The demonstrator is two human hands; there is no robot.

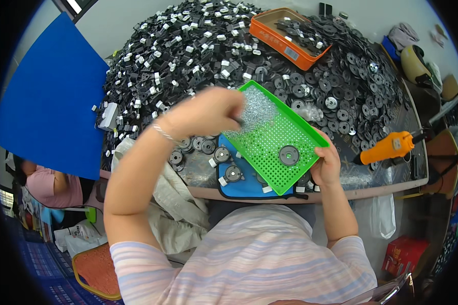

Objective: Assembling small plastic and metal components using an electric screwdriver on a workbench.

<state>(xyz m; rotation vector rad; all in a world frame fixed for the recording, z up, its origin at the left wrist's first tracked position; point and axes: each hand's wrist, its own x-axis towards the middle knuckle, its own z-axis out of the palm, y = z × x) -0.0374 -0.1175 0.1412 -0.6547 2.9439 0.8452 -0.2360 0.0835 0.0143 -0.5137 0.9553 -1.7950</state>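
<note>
My right hand point(326, 163) grips the right corner of a green perforated plastic tray point(262, 148), which is held tilted above the table. Small silvery screws point(259, 109) are heaped at its far end, and a dark grey round disc point(289, 155) rests near its close end. My left hand point(206, 114), blurred by motion, is over the tray's left edge beside the screws. Its fingers are curled in; what they hold, if anything, I cannot make out. Beneath the tray, a blue mat point(239, 189) carries round dark parts with white connectors point(233, 174).
A big pile of black parts with white connectors point(188, 56) covers the far left. Grey discs point(343, 104) are heaped on the right, near an orange power screwdriver point(389, 147). An orange box point(303, 61) sits at the back. A blue panel point(51, 101) stands left; a person point(56, 188) is beyond.
</note>
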